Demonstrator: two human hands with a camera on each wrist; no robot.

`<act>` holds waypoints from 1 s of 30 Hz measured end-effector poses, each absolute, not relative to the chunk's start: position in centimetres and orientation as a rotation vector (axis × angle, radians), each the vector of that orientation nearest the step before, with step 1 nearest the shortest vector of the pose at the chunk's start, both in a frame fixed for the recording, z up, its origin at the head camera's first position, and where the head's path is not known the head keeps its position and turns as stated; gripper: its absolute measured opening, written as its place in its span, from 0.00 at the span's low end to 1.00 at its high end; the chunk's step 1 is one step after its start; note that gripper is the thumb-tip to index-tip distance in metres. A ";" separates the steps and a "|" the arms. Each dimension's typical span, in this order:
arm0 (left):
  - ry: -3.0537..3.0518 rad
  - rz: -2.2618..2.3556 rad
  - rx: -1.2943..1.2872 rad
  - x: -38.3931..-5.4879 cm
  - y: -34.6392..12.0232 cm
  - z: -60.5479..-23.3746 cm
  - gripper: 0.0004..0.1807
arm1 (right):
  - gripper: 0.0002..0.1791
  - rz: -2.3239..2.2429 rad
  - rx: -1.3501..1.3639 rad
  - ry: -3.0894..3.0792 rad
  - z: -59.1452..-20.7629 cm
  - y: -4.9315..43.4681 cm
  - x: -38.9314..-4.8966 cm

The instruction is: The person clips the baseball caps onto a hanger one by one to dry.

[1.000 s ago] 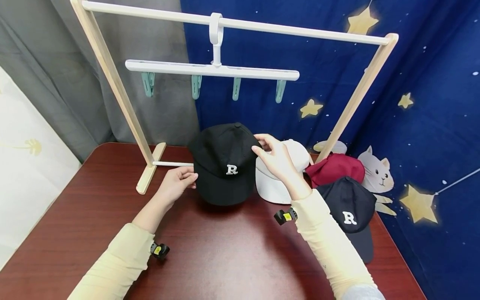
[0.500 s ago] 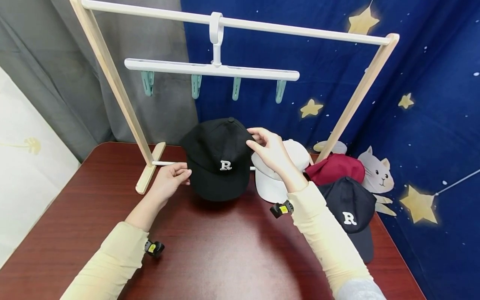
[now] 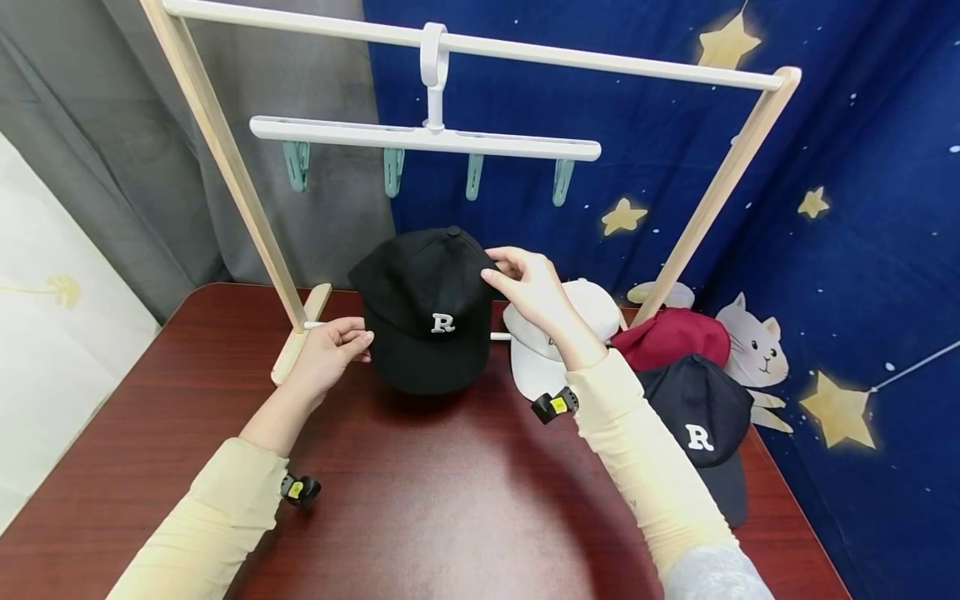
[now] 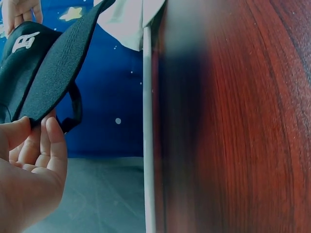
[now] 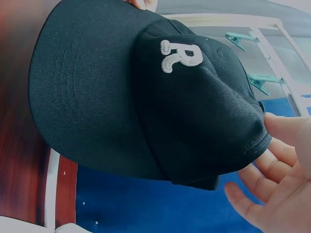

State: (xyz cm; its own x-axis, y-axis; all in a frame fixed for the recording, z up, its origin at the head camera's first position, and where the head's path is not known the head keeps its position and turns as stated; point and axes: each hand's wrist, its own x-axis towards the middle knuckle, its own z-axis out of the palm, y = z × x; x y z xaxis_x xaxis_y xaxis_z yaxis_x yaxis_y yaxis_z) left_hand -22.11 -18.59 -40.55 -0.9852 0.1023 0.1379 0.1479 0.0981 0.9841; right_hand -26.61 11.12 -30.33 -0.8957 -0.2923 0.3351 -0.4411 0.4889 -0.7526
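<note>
A black baseball cap with a white letter R hangs between both hands, its brim towards the person and tilted down, raised over the table. My left hand pinches the brim's left end between thumb and fingers; the left wrist view shows the thumb on top of the black cap. On the other side, my right hand pinches the crown's edge. In the right wrist view the thumb of the right hand lies on the fabric and the fingers are partly behind it.
Above the cap, a white hanger with several green clips hangs from a wooden rack's bar. A white cap, a red cap and a navy cap lie at the right on the brown table.
Both hands have carried the black cap leftward and slightly up. More of the white cap and the rack's low rod shows to its right. The hanger stays in place.
</note>
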 end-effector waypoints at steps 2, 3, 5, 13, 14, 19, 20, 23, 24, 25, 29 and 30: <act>-2.302 -2.066 -0.255 -22.2 -18.7 -40.5 0.17 | 0.17 1.363 0.632 -2.581 -30.2 10.9 -26.8; -2.300 -2.065 -0.252 -22.2 -18.8 -40.5 0.17 | 0.17 1.351 0.630 -2.588 -30.1 10.8 -26.9; -2.295 -2.071 -0.248 -22.3 -18.9 -40.4 0.17 | 0.17 1.321 0.622 -2.607 -30.0 10.7 -27.0; -2.281 -2.055 -0.253 -22.4 -19.5 -40.0 0.17 | 0.17 1.256 0.611 -2.647 -29.4 10.0 -27.5; -2.292 -2.044 -0.251 -22.4 -19.6 -39.9 0.17 | 0.16 1.255 0.610 -2.649 -29.3 9.9 -27.5; -2.365 -1.965 -0.235 -22.4 -20.1 -39.8 0.19 | 0.15 1.245 0.628 -2.649 -29.2 9.5 -27.6; -2.369 -1.962 -0.234 -22.5 -20.2 -39.8 0.19 | 0.15 1.244 0.631 -2.650 -29.1 9.5 -27.6; -2.366 -1.967 -0.237 -22.6 -20.3 -39.9 0.19 | 0.15 1.235 0.630 -2.666 -28.9 9.3 -27.7; -2.364 -1.968 -0.240 -22.6 -20.4 -39.9 0.18 | 0.14 1.232 0.627 -2.673 -28.8 9.2 -27.7; -2.360 -1.972 -0.242 -22.7 -20.4 -39.8 0.18 | 0.14 1.229 0.621 -2.684 -28.7 9.2 -27.7; -2.356 -1.981 -0.245 -22.8 -20.5 -39.5 0.18 | 0.14 1.225 0.607 -2.703 -28.4 9.0 -27.8; -2.361 -1.983 -0.244 -22.8 -20.5 -39.4 0.18 | 0.14 1.228 0.607 -2.701 -28.4 8.9 -27.7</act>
